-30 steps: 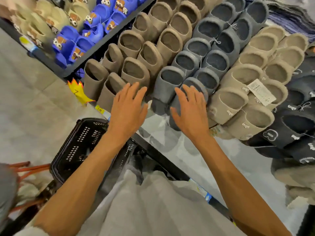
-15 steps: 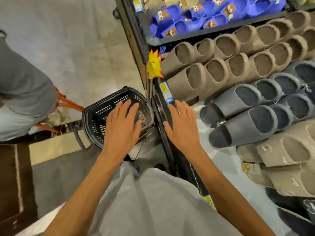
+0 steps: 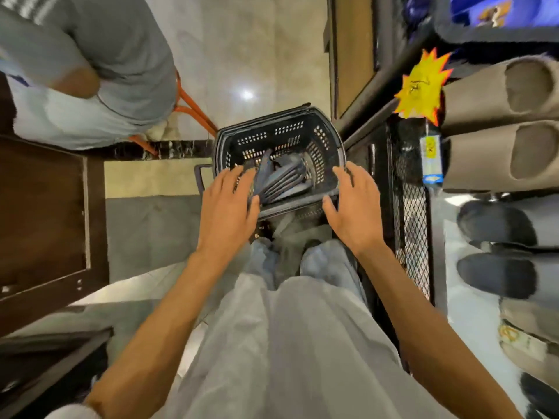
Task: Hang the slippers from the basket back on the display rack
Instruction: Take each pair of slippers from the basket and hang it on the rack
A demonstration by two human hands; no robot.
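Dark slippers (image 3: 281, 178) lie jumbled in the basket (image 3: 302, 116); the left grip (image 3: 227, 207) and right grip (image 3: 354, 207), both released, might snatch only one.

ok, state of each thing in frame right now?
basket: upright, dark slippers inside.
dark slippers: lying in the basket, not gripped.
left hand: open, fingers spread over the basket's near edge.
right hand: open, at the basket's right rim.
taupe slippers: on the rack.
grey slippers: on the rack.
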